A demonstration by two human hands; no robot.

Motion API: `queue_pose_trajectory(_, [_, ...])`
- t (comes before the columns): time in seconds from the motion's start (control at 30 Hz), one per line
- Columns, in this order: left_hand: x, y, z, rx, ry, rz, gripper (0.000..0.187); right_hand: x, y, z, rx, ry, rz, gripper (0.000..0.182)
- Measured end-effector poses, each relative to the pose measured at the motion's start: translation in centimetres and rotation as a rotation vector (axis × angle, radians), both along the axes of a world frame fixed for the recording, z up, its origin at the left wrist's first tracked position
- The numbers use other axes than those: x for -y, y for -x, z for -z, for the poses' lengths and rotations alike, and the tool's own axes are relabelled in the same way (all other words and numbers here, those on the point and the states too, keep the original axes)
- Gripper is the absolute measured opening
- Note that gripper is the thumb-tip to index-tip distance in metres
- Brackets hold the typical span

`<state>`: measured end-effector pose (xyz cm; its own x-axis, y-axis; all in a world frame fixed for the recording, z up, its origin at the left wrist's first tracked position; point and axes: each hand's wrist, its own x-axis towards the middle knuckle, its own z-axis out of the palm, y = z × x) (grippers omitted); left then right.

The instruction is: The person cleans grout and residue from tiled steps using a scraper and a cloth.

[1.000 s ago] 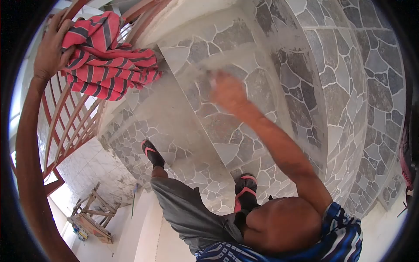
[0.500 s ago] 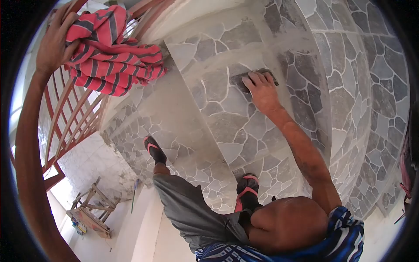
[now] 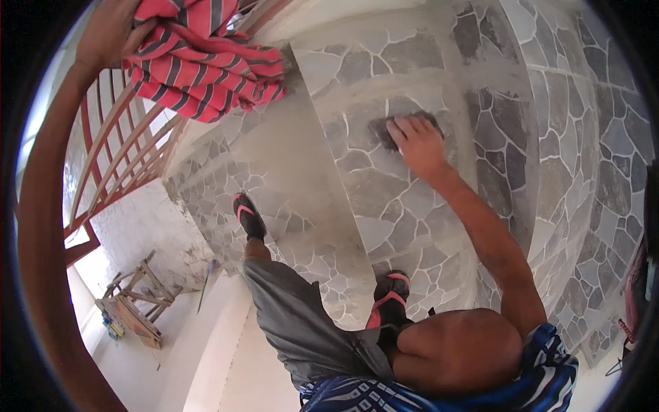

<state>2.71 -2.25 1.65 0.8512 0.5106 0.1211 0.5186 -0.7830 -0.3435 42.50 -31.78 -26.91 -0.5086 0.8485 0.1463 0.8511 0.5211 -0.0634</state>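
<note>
My right hand (image 3: pixel 419 145) presses a dark, sponge-like pad (image 3: pixel 386 133) flat against a stone-patterned step (image 3: pixel 381 213) with pale joint lines. Its fingers lie bent over the pad and hide much of it. At the upper left, my left hand (image 3: pixel 110 31) is closed at a crumpled red cloth with dark stripes (image 3: pixel 199 72), which hangs by the railing. The thumb side rests against the cloth. The top of that hand runs out of view, and I cannot see how much of the rail lies under the fingers.
A reddish-brown railing (image 3: pixel 113 161) runs down the left side. My feet, in black and pink flip-flops (image 3: pixel 248 214), stand on different steps. Below left is a small wooden stand (image 3: pixel 137 302) on the pale floor. Stone-patterned wall (image 3: pixel 559 151) curves along the right.
My view has shifted slightly, so the cloth and left hand appear higher and farther right. The right hand and pad have moved slightly over the same step, their grip unchanged.
</note>
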Motion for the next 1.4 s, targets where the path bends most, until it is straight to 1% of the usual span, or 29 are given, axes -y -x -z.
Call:
queue_pose_trajectory(0.07, [0.8,-0.6,-0.1,0.001,-0.052,-0.015,0.042,-2.8,0.3,0.1,-0.01,-0.024,0.011,0.032])
queue_pose_trajectory(0.1, [0.8,-0.6,0.0,0.03,-0.014,-0.016,0.041,-4.2,0.5,0.5,-0.008,-0.03,0.022,0.032])
queue_pose_trajectory(0.2, [0.7,-0.9,0.1,0.038,-0.066,0.064,0.043,-4.6,0.4,1.2,-0.008,-0.02,0.036,0.032])
queue_pose_trajectory(0.3, [1.1,-0.8,0.0,-0.033,-0.156,0.056,0.046,-3.7,0.4,1.0,-0.013,-0.014,0.015,0.032])
queue_pose_trajectory(0.4, [0.5,-0.1,0.8,0.036,-0.127,0.062,0.047,-4.5,0.6,0.5,-0.012,-0.017,0.001,0.033])
queue_pose_trajectory(0.47, [0.7,-0.1,0.8,0.031,-0.111,0.028,0.048,-5.4,0.6,0.6,-0.012,-0.018,0.012,0.033])
queue_pose_trajectory(0.57, [1.2,-0.8,0.2,0.005,-0.121,0.03,0.048,-3.6,0.0,1.1,-0.02,0.001,0.0,0.033])
queue_pose_trajectory(0.67, [0.4,-0.1,0.1,0.0,-0.122,0.069,0.048,-1.8,0.8,0.5,-0.023,0.016,-0.044,0.033])
queue_pose_trajectory(0.7, [0.2,0.1,0.4,0.009,-0.116,0.088,0.048,-2.6,1.1,0.3,-0.029,0.011,-0.036,0.033])
queue_pose_trajectory(0.8, [1.0,-0.7,0.1,-0.002,-0.076,0.002,0.048,-5.7,2.3,1.3,-0.034,-0.002,0.001,0.034])
queue_pose_trajectory(0.9, [1.9,-1.6,0.2,0.05,-0.137,0.097,0.049,-3.0,2.3,1.7,-0.042,0.024,-0.01,0.034])
queue_pose_trajectory(0.97, [0.5,-0.5,-0.2,-0.057,-0.173,0.076,0.049,-0.5,2.5,1.2,-0.043,0.039,-0.046,0.034])
queue_pose_trajectory(1.0, [0.1,0.0,-0.1,-0.108,-0.18,0.066,0.049,-0.7,2.7,0.9,-0.045,0.035,-0.05,0.034])
queue_pose_trajectory(1.03, [0.1,0.2,0.0,-0.047,-0.13,0.095,0.051,-1.8,3.0,0.8,-0.053,0.03,-0.039,0.034])
queue_pose_trajectory(1.13, [0.9,-0.7,0.0,0.0,-0.033,-0.024,0.052,-5.6,4.1,1.8,-0.054,0.018,0.006,0.034])
queue_pose_trajectory(1.17, [1.0,-1.0,-0.1,-0.016,-0.067,0.012,0.051,-5.3,4.1,1.8,-0.058,0.025,0.01,0.034])
queue_pose_trajectory(1.27, [0.6,-0.5,-0.4,-0.039,-0.155,0.086,0.049,-0.7,3.7,1.4,-0.056,0.059,-0.04,0.035])
queue_pose_trajectory(1.33, [0.2,-0.2,0.1,-0.033,-0.164,0.112,0.047,-0.4,4.1,0.6,-0.061,0.063,-0.054,0.035])
queue_pose_trajectory(1.4, [1.1,-0.8,-0.5,-0.031,-0.032,0.035,0.047,-3.0,5.0,1.1,-0.069,0.044,-0.027,0.035])
